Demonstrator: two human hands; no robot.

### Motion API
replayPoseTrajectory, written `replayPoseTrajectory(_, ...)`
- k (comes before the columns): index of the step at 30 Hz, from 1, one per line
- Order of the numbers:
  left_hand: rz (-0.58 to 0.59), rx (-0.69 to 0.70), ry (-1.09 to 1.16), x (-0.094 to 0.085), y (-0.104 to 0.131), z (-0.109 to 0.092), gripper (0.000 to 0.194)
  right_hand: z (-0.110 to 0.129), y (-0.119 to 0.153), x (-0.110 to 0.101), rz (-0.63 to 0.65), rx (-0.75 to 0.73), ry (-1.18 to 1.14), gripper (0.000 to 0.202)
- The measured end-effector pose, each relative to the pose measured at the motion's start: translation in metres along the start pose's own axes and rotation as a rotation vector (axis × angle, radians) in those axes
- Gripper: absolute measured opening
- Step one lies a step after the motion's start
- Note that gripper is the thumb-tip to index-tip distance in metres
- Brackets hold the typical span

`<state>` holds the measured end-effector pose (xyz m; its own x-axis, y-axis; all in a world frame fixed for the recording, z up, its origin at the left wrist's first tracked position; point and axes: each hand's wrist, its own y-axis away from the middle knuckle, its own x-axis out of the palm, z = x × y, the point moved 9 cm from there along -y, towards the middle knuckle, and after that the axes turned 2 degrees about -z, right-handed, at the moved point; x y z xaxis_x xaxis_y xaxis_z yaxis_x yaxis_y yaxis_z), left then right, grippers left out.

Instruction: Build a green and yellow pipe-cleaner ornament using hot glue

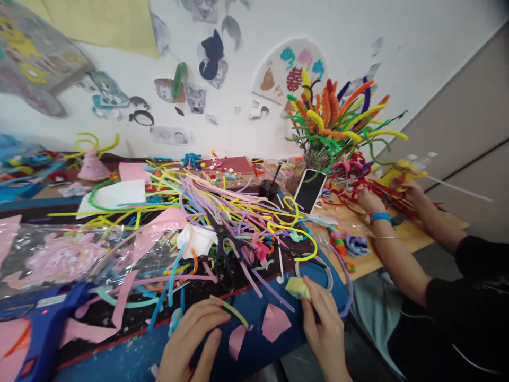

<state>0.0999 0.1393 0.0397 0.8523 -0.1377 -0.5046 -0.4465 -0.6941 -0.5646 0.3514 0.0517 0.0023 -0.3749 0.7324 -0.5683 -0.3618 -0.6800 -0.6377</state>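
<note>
Between the fingertips of my right hand (324, 323) is a small pale yellow fuzzy piece (297, 287). My left hand (194, 339) rests low over the front of the table, fingers apart and slightly curled, holding nothing that shows. A short yellow-green pipe cleaner (234, 312) lies by its fingertips, partly behind them. Two pink scraps (275, 322) lie on the blue mat (258, 347) between my hands. Black-handled scissors (226, 260) rest in the pipe cleaner pile just beyond.
A blue glue gun (51, 323) lies at the left. Many pastel pipe cleaners (222, 196) cover the middle. A phone (310, 191) leans by a colourful bouquet (334, 111). At the right, another person's hands (369, 201) work with red and yellow pieces.
</note>
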Motion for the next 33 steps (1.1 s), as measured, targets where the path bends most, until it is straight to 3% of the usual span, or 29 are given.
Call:
replayPoseTrajectory(6, 0.029, 0.005, -0.038, 0.004, 0.000, 0.004, 0.020, -0.017, 0.008, -0.001, -0.028, 0.137, -0.107, 0.036)
replayPoseTrajectory(9, 0.061, 0.065, -0.113, 0.008, 0.000, 0.002, 0.019, -0.041, 0.017, -0.006, -0.109, 0.407, -0.238, 0.034)
replayPoseTrajectory(12, 0.085, 0.196, -0.194, 0.016, -0.003, -0.008, 0.020, -0.061, 0.032, -0.014, -0.318, 0.705, -0.482, 0.052)
replayPoseTrajectory(14, 0.099, 0.271, -0.231, 0.022, -0.005, -0.014, 0.019, -0.063, 0.033, -0.012, -0.383, 0.811, -0.676, 0.058)
replayPoseTrajectory(21, 0.099, 0.284, -0.256, 0.024, -0.007, -0.012, 0.015, -0.051, 0.021, 0.021, -0.269, 1.100, -1.298, 0.030)
replayPoseTrajectory(24, 0.103, 0.278, -0.231, 0.022, -0.005, -0.012, 0.013, -0.047, 0.018, 0.030, -0.232, 1.108, -1.315, 0.035)
replayPoseTrajectory(26, 0.117, 0.260, -0.224, 0.023, -0.004, -0.010, 0.013, -0.051, 0.017, 0.025, -0.253, 1.037, -1.119, 0.040)
replayPoseTrajectory(30, 0.159, 0.239, -0.242, 0.026, 0.000, -0.006, 0.015, -0.058, 0.004, 0.006, -0.264, 0.843, -0.698, 0.036)
replayPoseTrajectory(33, 0.174, 0.240, -0.247, 0.027, 0.002, -0.004, 0.016, -0.041, -0.023, -0.001, -0.098, 0.554, -0.460, 0.022)
